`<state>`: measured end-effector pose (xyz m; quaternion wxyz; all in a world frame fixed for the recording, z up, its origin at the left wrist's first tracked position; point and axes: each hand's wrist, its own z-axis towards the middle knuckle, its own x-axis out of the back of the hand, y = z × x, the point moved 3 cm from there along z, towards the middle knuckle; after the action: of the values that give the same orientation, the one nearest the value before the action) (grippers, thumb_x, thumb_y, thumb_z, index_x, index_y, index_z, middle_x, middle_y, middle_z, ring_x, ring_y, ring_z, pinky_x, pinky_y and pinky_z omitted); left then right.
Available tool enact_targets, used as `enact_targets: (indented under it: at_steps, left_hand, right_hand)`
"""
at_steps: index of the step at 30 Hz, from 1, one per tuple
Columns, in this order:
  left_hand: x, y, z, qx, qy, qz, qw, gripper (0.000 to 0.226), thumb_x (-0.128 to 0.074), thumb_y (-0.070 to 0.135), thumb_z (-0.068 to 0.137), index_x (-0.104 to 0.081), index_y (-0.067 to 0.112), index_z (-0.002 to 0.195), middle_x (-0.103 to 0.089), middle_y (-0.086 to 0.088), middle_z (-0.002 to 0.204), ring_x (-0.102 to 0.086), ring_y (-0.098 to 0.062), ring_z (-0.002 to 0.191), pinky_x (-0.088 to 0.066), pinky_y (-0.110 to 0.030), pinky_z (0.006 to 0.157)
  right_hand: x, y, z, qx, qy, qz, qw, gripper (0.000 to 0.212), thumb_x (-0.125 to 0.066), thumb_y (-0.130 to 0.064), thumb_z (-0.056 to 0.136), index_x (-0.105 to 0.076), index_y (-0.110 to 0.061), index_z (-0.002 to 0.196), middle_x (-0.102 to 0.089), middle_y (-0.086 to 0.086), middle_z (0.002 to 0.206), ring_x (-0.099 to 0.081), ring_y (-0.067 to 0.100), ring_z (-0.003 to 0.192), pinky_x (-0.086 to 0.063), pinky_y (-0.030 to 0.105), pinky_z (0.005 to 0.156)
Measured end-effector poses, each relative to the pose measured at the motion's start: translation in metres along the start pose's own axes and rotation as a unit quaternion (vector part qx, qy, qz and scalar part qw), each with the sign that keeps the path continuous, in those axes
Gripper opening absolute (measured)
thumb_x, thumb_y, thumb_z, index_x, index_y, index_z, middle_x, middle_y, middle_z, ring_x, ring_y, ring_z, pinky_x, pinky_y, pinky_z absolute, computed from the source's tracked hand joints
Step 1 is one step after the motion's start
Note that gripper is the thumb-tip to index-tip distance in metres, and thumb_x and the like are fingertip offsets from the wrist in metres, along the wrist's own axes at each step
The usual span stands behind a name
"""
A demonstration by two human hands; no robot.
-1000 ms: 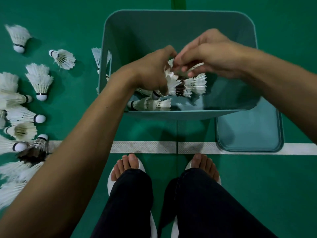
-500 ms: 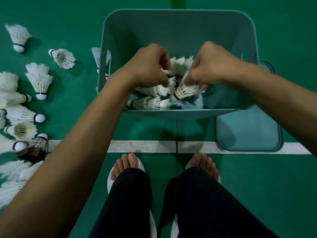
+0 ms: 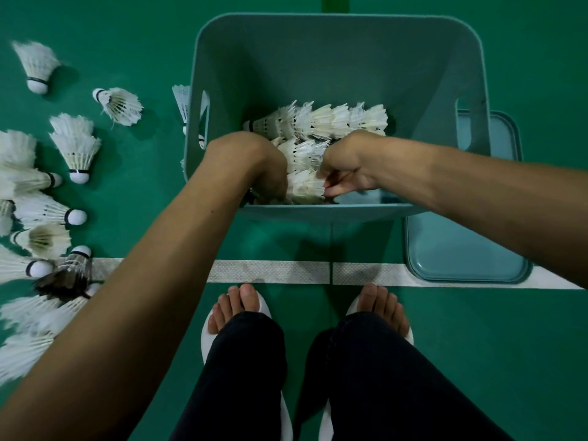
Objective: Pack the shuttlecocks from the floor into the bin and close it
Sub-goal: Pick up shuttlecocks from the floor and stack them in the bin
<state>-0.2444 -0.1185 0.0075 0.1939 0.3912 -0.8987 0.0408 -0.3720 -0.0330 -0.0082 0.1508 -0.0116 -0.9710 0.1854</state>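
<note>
Both hands are inside the bin, a teal tub standing open on the green floor.

Left hand: lowered at the left end of the packed rows, knuckles up and fingers bent downward. The fingertips are hidden behind the hand and the near wall, so I cannot tell whether they clamp anything.

Right hand: at the right end of the near stack, with the fingers curled in against its feathers and gripping it.

Contents of the bin: three rows of white shuttlecocks nested one into another and lying on their sides. The far stack is the longest, with its cork end to the left. The middle stack lies between the two hands. The near stack lies just beside the near wall.

Still on the floor: loose shuttlecocks spread to the left of the bin, some upright on their corks and some on their sides. One dark-feathered shuttlecock lies among them at the white line. Another shuttlecock sits just beside the bin's left wall, partly hidden by it.

The lid lies flat on the floor at the bin's right near corner, partly under it and overlapping the white line.

The person's feet, in white slippers, stand just behind the line.
</note>
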Motion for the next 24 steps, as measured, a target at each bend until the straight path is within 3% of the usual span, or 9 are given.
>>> enact_targets:
  at_steps: [2,6,9,12,15,19,24]
  left_hand:
    - [0.0,0.0,0.0,0.003,0.007,0.0,1.0,0.042,-0.063,0.022,0.079,-0.077,0.035,0.116,-0.069,0.002,0.126,-0.068,-0.028,0.112,-0.054,-0.051,0.103]
    - [0.002,0.009,-0.008,-0.018,0.014,-0.024,0.999,0.034,-0.059,0.012,0.095,-0.077,0.028,0.119,-0.068,0.004,0.121,-0.068,-0.025,0.108,-0.054,-0.049,0.103]
    - [0.009,0.018,-0.031,-0.053,0.092,-0.053,0.993,0.044,-0.057,0.0,0.097,-0.073,0.028,0.126,-0.06,0.005,0.12,-0.06,-0.02,0.111,-0.049,-0.04,0.104]
    - [0.015,0.009,-0.061,-0.092,0.222,-0.137,0.961,0.038,-0.06,0.002,0.094,-0.075,0.027,0.119,-0.068,0.002,0.125,-0.064,-0.016,0.099,-0.05,-0.032,0.088]
    - [0.014,-0.009,-0.097,-0.146,0.388,-0.242,0.877,0.026,-0.065,0.01,0.094,-0.074,0.022,0.114,-0.074,0.0,0.113,-0.07,-0.015,0.096,-0.056,-0.028,0.089]
    - [-0.01,-0.049,-0.137,-0.171,0.592,-0.35,0.705,0.016,-0.063,0.014,0.089,-0.075,0.013,0.099,-0.073,0.005,0.091,-0.065,0.0,0.076,-0.048,-0.012,0.069]
    - [-0.106,-0.129,-0.131,-0.004,0.645,-0.486,0.59,0.013,-0.061,0.012,0.087,-0.072,0.013,0.094,-0.07,0.008,0.085,-0.061,-0.001,0.07,-0.047,-0.017,0.064]
  right_hand:
    - [0.001,0.0,0.002,0.002,0.008,-0.044,0.999,0.023,-0.051,0.002,0.103,-0.053,-0.001,0.08,-0.053,0.012,0.078,-0.056,0.017,0.066,-0.061,0.039,0.079]
    - [0.008,-0.001,-0.003,0.02,0.024,-0.156,0.987,0.02,-0.063,-0.009,0.099,-0.059,-0.001,0.082,-0.064,0.013,0.066,-0.061,0.016,0.039,-0.06,0.03,0.057]
    - [0.017,-0.011,-0.015,0.048,0.041,-0.178,0.982,0.029,-0.071,-0.02,0.095,-0.063,0.005,0.08,-0.071,0.017,0.062,-0.07,0.026,0.05,-0.065,0.038,0.063]
    - [0.035,-0.029,-0.041,0.12,0.112,-0.187,0.969,0.027,-0.075,-0.023,0.089,-0.07,0.004,0.083,-0.076,0.019,0.077,-0.074,0.031,0.063,-0.062,0.037,0.063]
    - [0.042,-0.047,-0.081,0.204,0.155,-0.148,0.955,0.022,-0.071,-0.021,0.09,-0.074,0.0,0.085,-0.078,0.013,0.08,-0.074,0.024,0.064,-0.059,0.031,0.06]
    - [0.014,-0.067,-0.131,0.362,0.184,-0.063,0.912,0.019,-0.068,-0.016,0.088,-0.077,-0.005,0.076,-0.077,0.006,0.071,-0.077,0.019,0.069,-0.064,0.032,0.067]
    - [-0.092,-0.088,-0.162,0.51,0.147,-0.03,0.847,0.023,-0.065,-0.018,0.079,-0.074,-0.002,0.065,-0.07,0.014,0.061,-0.07,0.03,0.061,-0.06,0.045,0.063]
